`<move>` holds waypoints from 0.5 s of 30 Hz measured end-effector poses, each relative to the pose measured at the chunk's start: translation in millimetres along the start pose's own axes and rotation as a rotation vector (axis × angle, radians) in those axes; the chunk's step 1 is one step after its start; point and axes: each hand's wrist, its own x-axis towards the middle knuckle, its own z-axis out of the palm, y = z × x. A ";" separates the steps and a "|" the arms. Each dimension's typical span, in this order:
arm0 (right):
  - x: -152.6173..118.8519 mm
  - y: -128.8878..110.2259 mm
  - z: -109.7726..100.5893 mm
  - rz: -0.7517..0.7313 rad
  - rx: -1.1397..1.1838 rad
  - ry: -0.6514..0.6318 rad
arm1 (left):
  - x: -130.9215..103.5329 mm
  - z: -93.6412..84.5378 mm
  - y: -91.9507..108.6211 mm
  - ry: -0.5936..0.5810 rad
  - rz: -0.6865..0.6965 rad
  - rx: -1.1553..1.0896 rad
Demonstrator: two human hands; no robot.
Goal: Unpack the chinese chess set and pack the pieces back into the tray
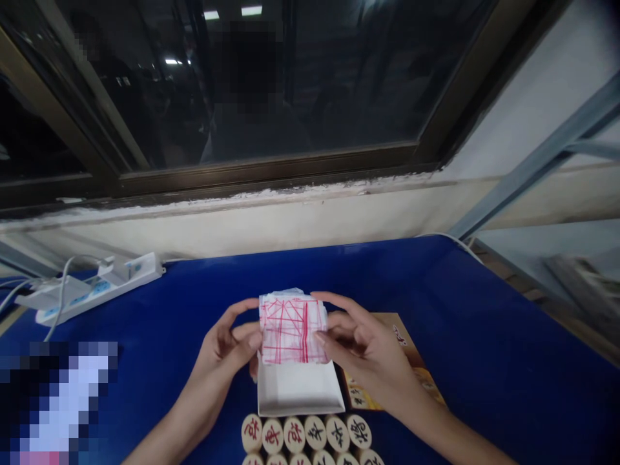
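Between my two hands is a folded white sheet (pixel 290 329) printed with red grid lines, which looks like a folded xiangqi board. My left hand (pixel 230 342) pinches its left edge, fingers behind and thumb at the side. At the right edge, my right hand (pixel 358 339) grips it with the thumb on the front. Below the sheet lies a shallow white box (pixel 301 391), partly covered by it. Rows of round xiangqi pieces (pixel 294 434) with red and black characters stand nearest to me, cut off by the lower edge.
A printed box lid (pixel 402 332) with pictured pieces lies behind my right hand on the blue table (pixel 194 290). At the left is a white power strip (pixel 101 287) with cables. A blurred-out object is at the lower left. A window (pixel 314 84) and wall stand behind.
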 end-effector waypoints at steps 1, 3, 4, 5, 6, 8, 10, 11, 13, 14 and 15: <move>0.2 -0.5 -0.1 0.005 -0.002 0.006 | -0.7 1.2 -0.6 -0.031 -0.022 0.026; 0.9 -0.9 -0.9 0.023 -0.013 0.003 | -1.4 2.4 -2.1 -0.056 -0.033 0.107; 1.3 -0.7 -1.5 0.031 -0.020 -0.003 | -1.4 2.4 -2.9 -0.051 -0.025 0.144; 1.8 -0.1 -2.2 0.037 -0.030 -0.011 | -1.2 2.0 -3.7 -0.039 -0.009 0.174; 2.3 0.8 -2.9 0.038 -0.040 -0.015 | -0.7 1.1 -4.5 -0.025 0.012 0.196; 3.5 3.3 -4.0 0.040 -0.065 -0.020 | 0.6 -1.4 -5.8 -0.006 0.051 0.234; 4.6 5.8 -4.4 0.050 -0.084 -0.027 | 1.9 -4.0 -6.6 -0.003 0.085 0.272; 5.1 6.7 -4.4 0.057 -0.089 -0.035 | 2.2 -4.9 -6.8 -0.004 0.098 0.287; 5.6 7.3 -4.0 0.065 -0.096 -0.054 | 2.3 -6.0 -6.5 -0.014 0.118 0.313; 5.8 6.8 -3.8 0.063 -0.104 -0.058 | 2.1 -6.1 -6.0 -0.019 0.127 0.322; 6.0 5.8 -3.7 0.058 -0.117 -0.057 | 1.9 -6.2 -5.4 -0.025 0.133 0.331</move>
